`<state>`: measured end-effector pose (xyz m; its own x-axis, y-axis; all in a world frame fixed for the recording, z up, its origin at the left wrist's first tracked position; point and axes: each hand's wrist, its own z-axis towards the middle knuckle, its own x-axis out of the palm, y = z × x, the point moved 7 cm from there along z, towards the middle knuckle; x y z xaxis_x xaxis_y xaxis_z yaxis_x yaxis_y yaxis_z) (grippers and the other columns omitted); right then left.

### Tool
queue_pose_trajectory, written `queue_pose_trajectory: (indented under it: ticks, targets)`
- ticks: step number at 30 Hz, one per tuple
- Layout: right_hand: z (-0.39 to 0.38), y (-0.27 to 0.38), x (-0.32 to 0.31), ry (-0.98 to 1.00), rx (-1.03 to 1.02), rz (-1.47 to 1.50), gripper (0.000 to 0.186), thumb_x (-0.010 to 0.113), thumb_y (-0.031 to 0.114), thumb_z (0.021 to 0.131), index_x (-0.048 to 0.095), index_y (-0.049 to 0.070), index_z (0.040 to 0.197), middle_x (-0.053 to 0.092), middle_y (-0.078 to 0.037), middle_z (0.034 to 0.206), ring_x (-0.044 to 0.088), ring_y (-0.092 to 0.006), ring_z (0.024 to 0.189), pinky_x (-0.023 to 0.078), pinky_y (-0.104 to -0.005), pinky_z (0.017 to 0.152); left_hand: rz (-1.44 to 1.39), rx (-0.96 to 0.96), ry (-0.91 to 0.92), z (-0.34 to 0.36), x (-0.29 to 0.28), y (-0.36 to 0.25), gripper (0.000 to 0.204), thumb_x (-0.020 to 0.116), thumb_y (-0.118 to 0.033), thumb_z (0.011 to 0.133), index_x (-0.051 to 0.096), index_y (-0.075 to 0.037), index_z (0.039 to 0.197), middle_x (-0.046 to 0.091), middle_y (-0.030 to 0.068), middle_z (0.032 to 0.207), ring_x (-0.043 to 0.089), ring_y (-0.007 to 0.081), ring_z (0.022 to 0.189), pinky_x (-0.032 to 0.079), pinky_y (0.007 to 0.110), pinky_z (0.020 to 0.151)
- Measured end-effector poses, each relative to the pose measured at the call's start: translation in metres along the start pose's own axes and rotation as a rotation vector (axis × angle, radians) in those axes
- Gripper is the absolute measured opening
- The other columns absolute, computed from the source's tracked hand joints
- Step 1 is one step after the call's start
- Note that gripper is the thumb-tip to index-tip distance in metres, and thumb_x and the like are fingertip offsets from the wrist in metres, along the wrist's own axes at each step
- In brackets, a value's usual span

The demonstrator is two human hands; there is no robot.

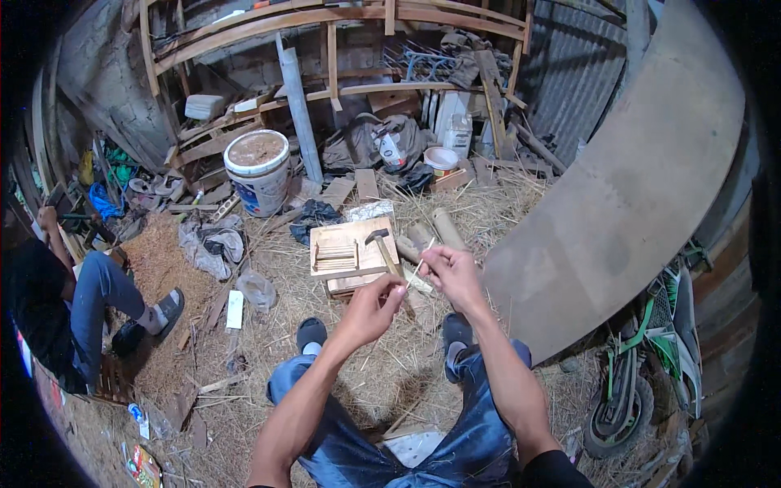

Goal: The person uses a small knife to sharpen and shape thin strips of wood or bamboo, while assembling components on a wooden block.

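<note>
Observed thin stick (416,269) pinched in left hand (373,309) at lower end and in right hand (457,279) farther up, slanting between both. Noted just beyond: hammer (386,253) and slatted frame (335,263) lying on board (335,234), amid straw (382,354). Sighted farther back: white bucket (257,183) filled near its rim, beside grey post (299,114). Recorded farthest: wooden rails (268,29) along wall (358,55)

In view are two bare hands (370,312), one thin stick (416,271), one hammer (386,250), one slatted wooden frame (336,263), one large bucket (259,189), one co-worker (111,285) and one motorbike (664,348).
</note>
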<state>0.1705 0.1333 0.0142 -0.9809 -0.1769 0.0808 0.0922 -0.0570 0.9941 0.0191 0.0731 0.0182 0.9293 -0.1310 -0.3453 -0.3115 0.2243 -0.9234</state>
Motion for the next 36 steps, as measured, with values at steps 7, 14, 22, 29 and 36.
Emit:
queue_pose_trajectory:
  ticks: [7,14,22,29,36]
  targets:
    - [-0.014,0.011,0.025,0.237,0.079,-0.063,0.016,0.058,0.016,0.091,0.065,0.001,0.09,0.058,0.002,0.065,0.041,-0.0008,0.049,0.03,-0.0175,0.042,-0.104,-0.06,-0.058,-0.005,0.001,0.001,0.019,0.056,-0.018,0.093,0.06,-0.001,0.099,0.053,-0.0038,0.064,0.042,0.0024,0.056,0.033,0.021,0.048]
    - [0.001,0.014,0.004,0.216,0.119,-0.095,0.017,0.059,0.014,0.09,0.066,0.001,0.082,0.056,0.002,0.063,0.042,-0.0013,0.049,0.031,-0.018,0.043,0.086,0.12,-0.075,-0.004,-0.003,-0.01,0.015,0.057,-0.013,0.092,0.061,0.001,0.095,0.058,0.0,0.066,0.045,0.0033,0.058,0.037,0.022,0.05]
    - [0.026,0.018,-0.072,-0.152,-0.019,0.022,0.013,0.056,0.01,0.089,0.065,0.001,0.086,0.059,0.0,0.068,0.047,-0.0044,0.049,0.037,-0.0218,0.045,0.101,0.086,-0.024,-0.019,-0.008,-0.012,0.014,0.057,-0.014,0.092,0.061,0.0,0.093,0.047,-0.0035,0.057,0.037,0.0029,0.051,0.029,0.024,0.044]
    - [-0.004,0.012,-0.031,-0.114,-0.109,-0.363,0.026,0.057,0.023,0.091,0.067,-0.001,0.088,0.06,0.001,0.067,0.049,-0.0045,0.054,0.037,-0.023,0.047,0.234,0.165,-0.192,-0.01,-0.022,-0.02,0.014,0.06,-0.013,0.089,0.061,0.001,0.093,0.063,0.0067,0.063,0.054,0.0066,0.054,0.041,0.024,0.049]
    - [-0.033,0.037,0.022,-0.042,-0.49,-0.675,0.026,0.054,0.023,0.092,0.065,0.0,0.088,0.056,-0.017,0.064,0.053,-0.0221,0.058,0.042,-0.0365,0.054,0.185,0.151,-0.21,-0.009,-0.019,-0.02,0.013,0.063,-0.012,0.087,0.063,0.0,0.093,0.064,0.0063,0.064,0.055,0.0063,0.055,0.043,0.024,0.049]
